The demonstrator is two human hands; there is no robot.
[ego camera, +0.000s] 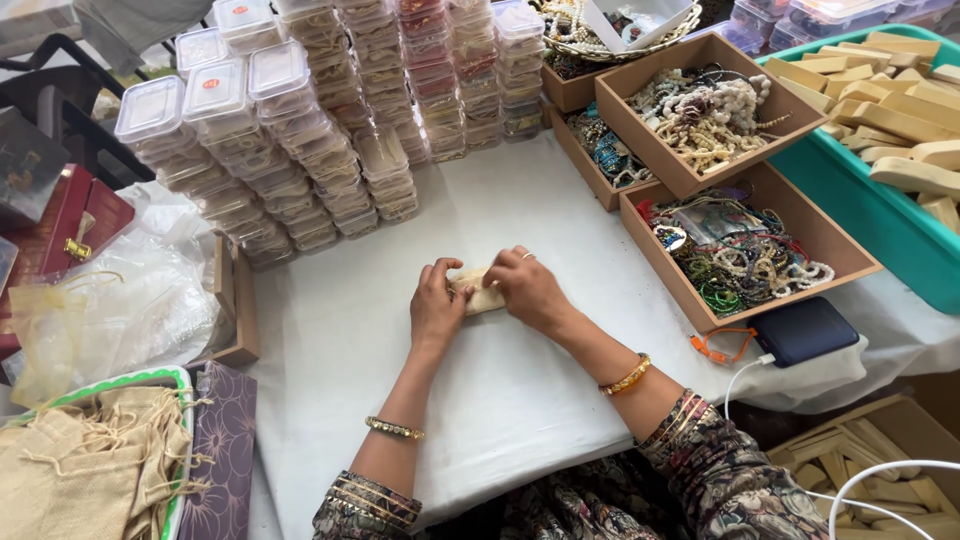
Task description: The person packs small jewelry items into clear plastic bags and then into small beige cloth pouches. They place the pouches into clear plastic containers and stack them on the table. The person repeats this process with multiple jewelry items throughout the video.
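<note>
- Small beige cloth pouch [480, 296], flat and lengthwise across the white table [500, 200], near its middle, ends covered by both hands.

Patterned dark sleeves [720, 480]; gold bangles [627, 377]; finger ring [527, 256]

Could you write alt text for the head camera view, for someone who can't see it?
Two hands, left hand and right hand, press on a small pale block on a white table. Around them stand stacked clear plastic boxes, brown trays of beaded bracelets and a teal bin of similar pale blocks.
</note>
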